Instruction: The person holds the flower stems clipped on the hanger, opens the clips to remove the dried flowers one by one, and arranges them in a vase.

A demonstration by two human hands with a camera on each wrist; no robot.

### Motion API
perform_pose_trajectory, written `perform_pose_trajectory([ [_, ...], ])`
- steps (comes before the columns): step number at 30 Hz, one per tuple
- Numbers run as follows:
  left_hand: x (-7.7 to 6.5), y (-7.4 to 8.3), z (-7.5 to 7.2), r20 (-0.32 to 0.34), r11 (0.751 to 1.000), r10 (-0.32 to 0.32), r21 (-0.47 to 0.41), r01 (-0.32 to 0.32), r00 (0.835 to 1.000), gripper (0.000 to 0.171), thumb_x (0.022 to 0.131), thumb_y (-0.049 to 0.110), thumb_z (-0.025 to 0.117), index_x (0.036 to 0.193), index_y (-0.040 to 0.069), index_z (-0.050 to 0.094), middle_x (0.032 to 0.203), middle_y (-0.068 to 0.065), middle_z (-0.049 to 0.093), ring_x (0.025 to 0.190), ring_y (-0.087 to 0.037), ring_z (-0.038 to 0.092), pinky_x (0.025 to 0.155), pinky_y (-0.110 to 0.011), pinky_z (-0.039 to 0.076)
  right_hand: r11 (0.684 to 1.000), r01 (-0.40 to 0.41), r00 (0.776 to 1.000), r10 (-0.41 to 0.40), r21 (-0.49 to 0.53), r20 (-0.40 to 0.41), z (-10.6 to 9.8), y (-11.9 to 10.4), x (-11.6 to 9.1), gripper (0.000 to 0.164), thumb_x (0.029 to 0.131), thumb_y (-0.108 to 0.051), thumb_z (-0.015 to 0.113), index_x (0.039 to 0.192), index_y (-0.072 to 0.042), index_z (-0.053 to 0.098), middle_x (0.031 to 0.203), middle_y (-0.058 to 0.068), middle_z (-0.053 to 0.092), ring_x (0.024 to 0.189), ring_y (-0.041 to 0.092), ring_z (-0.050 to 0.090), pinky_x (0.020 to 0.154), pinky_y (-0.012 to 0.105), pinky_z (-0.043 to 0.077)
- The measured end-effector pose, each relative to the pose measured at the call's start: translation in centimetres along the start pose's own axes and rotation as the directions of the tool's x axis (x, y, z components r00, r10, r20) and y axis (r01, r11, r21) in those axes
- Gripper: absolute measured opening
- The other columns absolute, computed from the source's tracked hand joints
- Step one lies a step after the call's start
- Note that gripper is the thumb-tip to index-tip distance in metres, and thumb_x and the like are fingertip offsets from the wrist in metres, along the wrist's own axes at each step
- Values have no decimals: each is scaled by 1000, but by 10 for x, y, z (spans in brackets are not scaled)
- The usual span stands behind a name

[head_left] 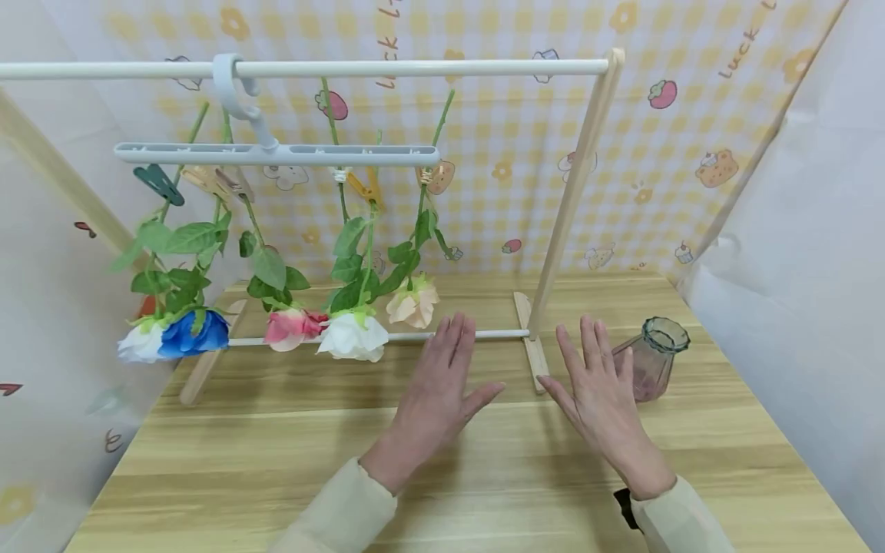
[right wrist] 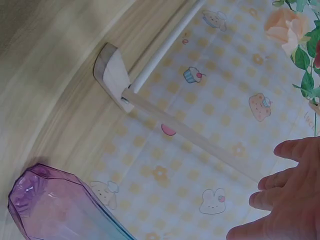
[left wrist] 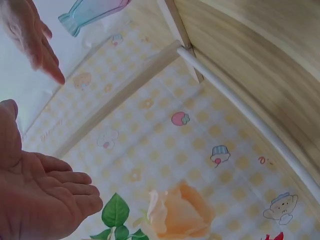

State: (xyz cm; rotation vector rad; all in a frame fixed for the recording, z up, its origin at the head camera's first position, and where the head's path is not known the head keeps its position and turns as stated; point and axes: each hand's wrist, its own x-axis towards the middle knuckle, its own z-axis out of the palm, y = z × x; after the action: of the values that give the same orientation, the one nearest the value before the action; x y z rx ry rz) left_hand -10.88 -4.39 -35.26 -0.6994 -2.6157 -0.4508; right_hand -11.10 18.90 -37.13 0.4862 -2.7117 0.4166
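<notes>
Both hands hold nothing. My left hand [head_left: 435, 392] hovers over the table with straight fingers, thumb out to the right, near the rack's lower rail [head_left: 484, 334]. To its right, my right hand [head_left: 604, 399] spreads its fingers beside a glass vase [head_left: 653, 365], overlapping it in the head view. Whether that hand touches the vase cannot be made out there; the right wrist view shows the vase [right wrist: 55, 200] apart from the fingers. Artificial flowers hang head down from a hanger [head_left: 276, 155]: a blue rose [head_left: 195, 334], a pink rose [head_left: 290, 326], a white rose [head_left: 353, 338] and a peach rose [head_left: 413, 302].
The hanger hooks over the top rail [head_left: 415, 69] of a wooden rack, whose right post [head_left: 577, 192] slants down to a foot [head_left: 531, 346]. Clothespins, among them a green clothespin [head_left: 159, 184] and a yellow clothespin [head_left: 364, 187], grip the stems. A patterned cloth [head_left: 498, 207] stands behind.
</notes>
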Motion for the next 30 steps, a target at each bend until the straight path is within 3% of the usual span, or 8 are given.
perform_pose_trajectory([
  [4, 5, -10, -6, -112, 999, -13, -42, 8, 994, 85, 95, 58, 20, 145, -10, 19, 151, -25, 21, 140, -37, 21, 111, -47, 25, 999, 43, 998, -42, 17, -42, 6, 1, 5, 73, 96, -57, 32, 147, -5, 28, 157, 17, -2, 142, 41, 10, 100, 74, 12],
  [6, 10, -15, -11, -172, 998, -23, -65, 12, 985, 86, 95, 59, 16, 144, -11, 19, 152, -25, 20, 141, -36, 20, 112, -47, 24, 997, 82, 993, -81, 14, -82, 9, 1, 9, 76, 95, -60, 24, 146, -4, 30, 157, 17, 2, 140, 43, 15, 98, 75, 17],
  [9, 20, -23, -20, -242, 994, -58, -109, 33, 968, 83, 96, 56, 29, 145, -10, 18, 152, -25, 19, 141, -36, 19, 113, -47, 21, 988, 151, 976, -146, 18, -159, 12, 2, 19, 79, 94, -61, 17, 142, -2, 36, 153, 22, 17, 135, 46, 25, 94, 75, 24],
  [13, 35, -35, -33, -301, 990, -95, -125, 60, 949, 80, 94, 38, 55, 144, -11, 18, 150, -27, 21, 141, -38, 19, 114, -45, 19, 971, 228, 947, -205, 68, -245, 11, 2, 35, 74, 96, -58, 21, 136, 1, 43, 142, 29, 35, 130, 46, 34, 93, 70, 31],
  [16, 46, -41, -40, -304, 987, -131, -127, 96, 944, 81, 90, 29, 63, 144, -12, 19, 151, -27, 21, 142, -36, 17, 115, -43, 18, 950, 299, 914, -257, 93, -313, 9, 2, 47, 69, 98, -53, 28, 131, 4, 47, 135, 30, 42, 124, 46, 40, 91, 64, 36],
  [19, 58, -44, -45, -274, 981, -169, -143, 134, 947, 80, 91, 28, 62, 144, -12, 18, 152, -25, 19, 143, -33, 14, 116, -39, 16, 929, 357, 882, -300, 100, -363, 6, 1, 56, 63, 99, -48, 33, 129, 5, 49, 130, 31, 46, 117, 46, 45, 88, 60, 39],
  [26, 80, -60, -45, -254, 970, -224, -156, 188, 941, 81, 90, 27, 64, 144, -11, 18, 151, -26, 21, 142, -33, 19, 115, -39, 20, 910, 383, 880, -307, 161, -361, 2, -5, 75, 64, 97, -51, 33, 128, 2, 51, 127, 28, 51, 113, 43, 51, 85, 58, 44],
  [30, 85, -70, -44, -191, 934, -329, -212, 288, 925, 83, 90, 29, 63, 147, -6, 14, 153, -21, 19, 142, -30, 19, 114, -40, 21, 878, 436, 857, -340, 195, -386, 1, -11, 88, 63, 98, -50, 34, 127, 2, 52, 124, 28, 53, 106, 43, 54, 81, 55, 46],
])
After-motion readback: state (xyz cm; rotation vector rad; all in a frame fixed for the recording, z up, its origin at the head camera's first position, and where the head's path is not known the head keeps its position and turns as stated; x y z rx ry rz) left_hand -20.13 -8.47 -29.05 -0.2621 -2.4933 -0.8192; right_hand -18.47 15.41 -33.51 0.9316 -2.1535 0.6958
